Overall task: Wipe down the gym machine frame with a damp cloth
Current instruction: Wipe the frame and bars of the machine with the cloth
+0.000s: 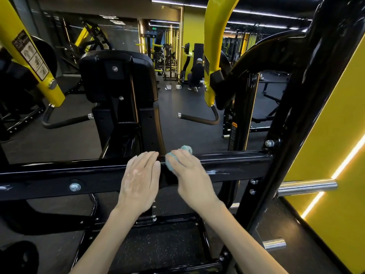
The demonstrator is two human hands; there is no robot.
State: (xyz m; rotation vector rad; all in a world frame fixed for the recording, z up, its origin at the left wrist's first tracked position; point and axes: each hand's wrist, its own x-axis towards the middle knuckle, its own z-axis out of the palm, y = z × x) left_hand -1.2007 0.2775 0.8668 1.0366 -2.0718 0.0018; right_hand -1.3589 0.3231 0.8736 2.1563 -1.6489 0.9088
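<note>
At ten o'clock, a slanted yellow steel post [11,20] carries a black-and-white pictogram sticker [31,56]; its writing is too small to read. The left hand [138,180] lies flat on the glossy black steel crossbar [59,171], fingers straight and pressed together, likely bracing the body. At its three o'clock, the right hand [189,175] curls its fingers round a bunched pale teal cloth [170,162], pressing it onto the crossbar's top (bunching probably concentrates the rubbing). Further right, a black-and-white warning label with an orange header [234,133] is illegible.
</note>
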